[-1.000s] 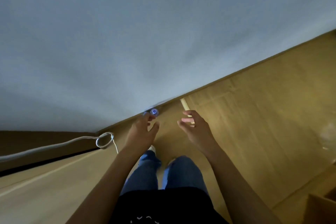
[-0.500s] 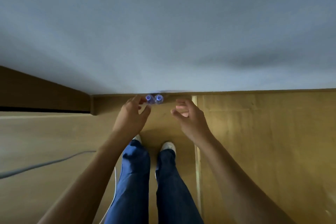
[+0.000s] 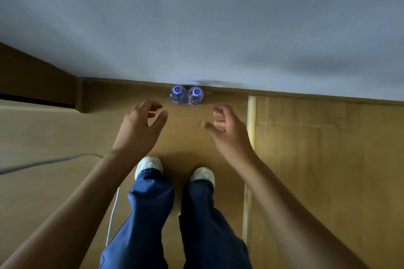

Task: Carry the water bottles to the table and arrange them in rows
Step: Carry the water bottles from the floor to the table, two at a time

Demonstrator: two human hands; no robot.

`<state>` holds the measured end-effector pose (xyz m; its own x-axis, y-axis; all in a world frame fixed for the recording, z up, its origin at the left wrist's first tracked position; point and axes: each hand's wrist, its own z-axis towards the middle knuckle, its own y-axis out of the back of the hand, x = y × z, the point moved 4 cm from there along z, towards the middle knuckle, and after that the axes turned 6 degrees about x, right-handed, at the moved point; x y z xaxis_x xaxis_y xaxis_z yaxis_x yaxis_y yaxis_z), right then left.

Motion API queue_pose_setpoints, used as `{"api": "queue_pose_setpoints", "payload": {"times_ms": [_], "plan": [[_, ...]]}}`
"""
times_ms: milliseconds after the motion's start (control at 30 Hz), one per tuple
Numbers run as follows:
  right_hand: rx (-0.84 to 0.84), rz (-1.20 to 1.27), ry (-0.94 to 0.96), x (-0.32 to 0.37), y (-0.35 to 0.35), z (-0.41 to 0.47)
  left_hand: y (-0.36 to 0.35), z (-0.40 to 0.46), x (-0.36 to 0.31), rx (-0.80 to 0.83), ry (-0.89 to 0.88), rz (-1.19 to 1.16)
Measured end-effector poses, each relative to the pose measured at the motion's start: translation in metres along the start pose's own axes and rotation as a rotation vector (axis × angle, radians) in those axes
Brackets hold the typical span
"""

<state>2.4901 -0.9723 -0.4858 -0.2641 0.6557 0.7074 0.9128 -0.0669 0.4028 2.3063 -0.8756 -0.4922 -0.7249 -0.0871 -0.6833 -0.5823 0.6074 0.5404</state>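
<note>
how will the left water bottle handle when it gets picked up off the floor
The left water bottle stands upright and narrow, so a sideways nudge would probably tip it into the right bottle. It is clear plastic, so likely smooth, perhaps squashy. Whether it is full, hence heavy, cannot be told.

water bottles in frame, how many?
2. Left clear plastic water bottle and right clear plastic water bottle stand side by side on the wooden floor against the wall. None visibly hidden.

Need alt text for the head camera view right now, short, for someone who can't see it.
Two water bottles stand upright side by side on a wooden floor against a pale wall, seen from above. The left hand and right hand, both open and empty, reach down toward them above the person's white shoes.
</note>
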Motion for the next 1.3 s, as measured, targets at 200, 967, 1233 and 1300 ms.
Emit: {"api": "queue_pose_setpoints", "payload": {"times_ms": [200,967,1233,1300], "plan": [[0.039,-0.08,0.055,-0.084,-0.054,0.082,-0.069,0.07,0.077,0.046,-0.116,0.124],[-0.031,-0.175,0.357,-0.193,-0.117,0.298,-0.173,0.256,0.188,-0.017,-0.47,0.069],[-0.043,-0.078,0.307,-0.204,-0.116,0.287,-0.175,0.255,0.19,0.026,-0.509,0.097],[-0.037,-0.067,0.317,-0.2,-0.113,0.279,-0.171,0.248,0.19,0.037,-0.495,0.049]]}}
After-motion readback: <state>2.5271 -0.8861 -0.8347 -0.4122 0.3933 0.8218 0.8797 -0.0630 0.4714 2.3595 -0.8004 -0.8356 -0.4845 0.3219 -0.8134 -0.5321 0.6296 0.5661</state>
